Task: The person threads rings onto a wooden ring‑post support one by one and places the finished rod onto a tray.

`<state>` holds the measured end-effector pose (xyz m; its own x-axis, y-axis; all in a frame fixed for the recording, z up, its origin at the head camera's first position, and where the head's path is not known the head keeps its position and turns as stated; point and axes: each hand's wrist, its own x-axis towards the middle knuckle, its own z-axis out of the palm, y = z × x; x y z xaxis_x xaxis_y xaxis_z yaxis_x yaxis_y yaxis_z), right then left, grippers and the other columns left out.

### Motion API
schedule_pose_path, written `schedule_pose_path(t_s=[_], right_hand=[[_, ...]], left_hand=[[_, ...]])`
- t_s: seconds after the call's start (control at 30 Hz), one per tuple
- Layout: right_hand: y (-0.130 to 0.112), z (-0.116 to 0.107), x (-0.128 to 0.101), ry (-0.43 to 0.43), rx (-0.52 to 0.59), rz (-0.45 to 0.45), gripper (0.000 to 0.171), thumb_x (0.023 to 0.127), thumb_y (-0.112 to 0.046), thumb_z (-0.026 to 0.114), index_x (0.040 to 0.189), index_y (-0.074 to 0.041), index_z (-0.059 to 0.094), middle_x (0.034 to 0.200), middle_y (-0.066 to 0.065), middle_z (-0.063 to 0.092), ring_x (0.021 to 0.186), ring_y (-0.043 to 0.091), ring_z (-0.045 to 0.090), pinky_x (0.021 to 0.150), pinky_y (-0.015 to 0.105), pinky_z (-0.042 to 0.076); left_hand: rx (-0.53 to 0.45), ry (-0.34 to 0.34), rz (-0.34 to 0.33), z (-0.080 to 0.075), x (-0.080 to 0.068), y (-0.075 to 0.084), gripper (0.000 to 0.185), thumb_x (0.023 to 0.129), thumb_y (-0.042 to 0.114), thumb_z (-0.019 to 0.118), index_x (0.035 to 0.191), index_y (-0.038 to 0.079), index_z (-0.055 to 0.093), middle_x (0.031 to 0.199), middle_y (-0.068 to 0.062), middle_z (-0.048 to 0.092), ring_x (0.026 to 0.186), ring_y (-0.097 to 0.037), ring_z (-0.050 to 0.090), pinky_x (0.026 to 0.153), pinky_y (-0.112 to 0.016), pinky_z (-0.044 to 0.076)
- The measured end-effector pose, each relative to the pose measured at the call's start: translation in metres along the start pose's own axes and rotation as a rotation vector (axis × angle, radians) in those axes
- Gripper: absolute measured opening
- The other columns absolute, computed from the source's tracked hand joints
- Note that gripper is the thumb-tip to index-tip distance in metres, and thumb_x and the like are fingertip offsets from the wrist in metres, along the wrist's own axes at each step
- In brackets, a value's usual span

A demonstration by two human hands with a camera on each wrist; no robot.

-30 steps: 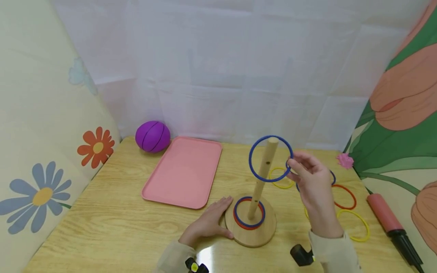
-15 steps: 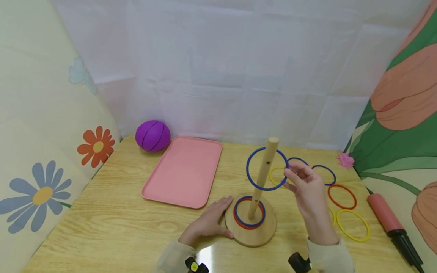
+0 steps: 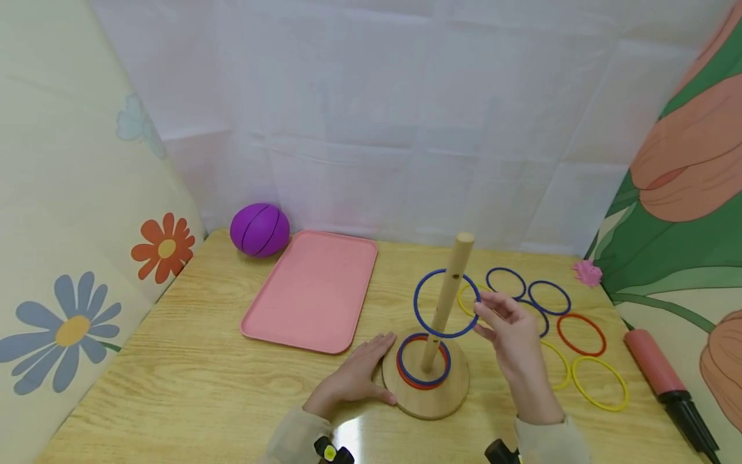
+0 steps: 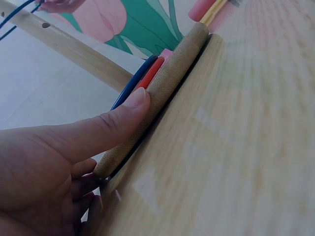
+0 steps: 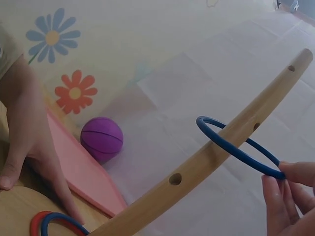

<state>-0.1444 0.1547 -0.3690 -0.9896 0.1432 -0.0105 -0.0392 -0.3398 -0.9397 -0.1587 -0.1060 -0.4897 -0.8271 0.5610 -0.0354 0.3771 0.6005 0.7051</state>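
Right hand [image 3: 510, 335] pinching blue ring [image 3: 446, 303], ring threaded round wooden peg [image 3: 446, 299], about halfway down. Left hand [image 3: 353, 377] flat, fingers straight against round wooden base [image 3: 426, 393]. Blue and red rings [image 3: 423, 362] resting on base. Pink tray [image 3: 313, 293] bare. Loose rings [image 3: 570, 341] lying right of peg.

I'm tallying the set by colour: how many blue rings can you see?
5. One thin blue plastic ring is pinched by the right hand around the wooden peg; one blue ring lies on the round wooden base; three lie on the table, one partly hidden.
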Motion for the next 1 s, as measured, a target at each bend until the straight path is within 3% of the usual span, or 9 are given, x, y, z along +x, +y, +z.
schedule_pose_path(t_s=[0.43, 0.67, 0.83, 1.0], right_hand=[[0.026, -0.007, 0.006, 0.011, -0.124, 0.099, 0.039, 0.088, 0.008, 0.061, 0.077, -0.028, 0.071, 0.078, -0.013, 0.068, 0.075, 0.0, 0.064, 0.066, 0.018, 0.059], [0.04, -0.012, 0.01, -0.011, -0.209, 0.138, 0.033, 0.087, 0.006, 0.063, 0.078, -0.025, 0.069, 0.079, -0.011, 0.066, 0.076, 0.002, 0.062, 0.066, 0.019, 0.059], [0.051, -0.019, 0.016, -0.034, -0.29, 0.19, 0.022, 0.087, 0.004, 0.064, 0.089, -0.016, 0.07, 0.078, -0.012, 0.065, 0.076, 0.002, 0.062, 0.067, 0.02, 0.059], [0.062, -0.023, 0.02, -0.07, -0.389, 0.217, 0.016, 0.087, 0.003, 0.065, 0.102, 0.0, 0.069, 0.078, -0.011, 0.065, 0.073, 0.002, 0.062, 0.065, 0.02, 0.059]], left_hand=[[-0.005, -0.003, -0.004, -0.001, -0.001, 0.001, 0.111, 0.067, 0.037, 0.086, 0.153, 0.003, 0.024, 0.16, -0.017, 0.025, 0.149, -0.038, 0.019, 0.122, -0.057, 0.012], [-0.006, -0.001, 0.0, -0.001, -0.001, 0.002, 0.111, 0.067, 0.036, 0.086, 0.153, 0.002, 0.025, 0.159, -0.017, 0.026, 0.149, -0.039, 0.019, 0.122, -0.057, 0.012], [-0.001, 0.0, -0.001, -0.001, -0.001, 0.003, 0.112, 0.066, 0.037, 0.086, 0.153, 0.002, 0.024, 0.159, -0.017, 0.025, 0.149, -0.039, 0.019, 0.122, -0.057, 0.012], [0.002, -0.001, -0.003, -0.001, -0.001, 0.002, 0.112, 0.066, 0.038, 0.086, 0.153, 0.002, 0.024, 0.16, -0.016, 0.025, 0.149, -0.038, 0.018, 0.122, -0.056, 0.012]])
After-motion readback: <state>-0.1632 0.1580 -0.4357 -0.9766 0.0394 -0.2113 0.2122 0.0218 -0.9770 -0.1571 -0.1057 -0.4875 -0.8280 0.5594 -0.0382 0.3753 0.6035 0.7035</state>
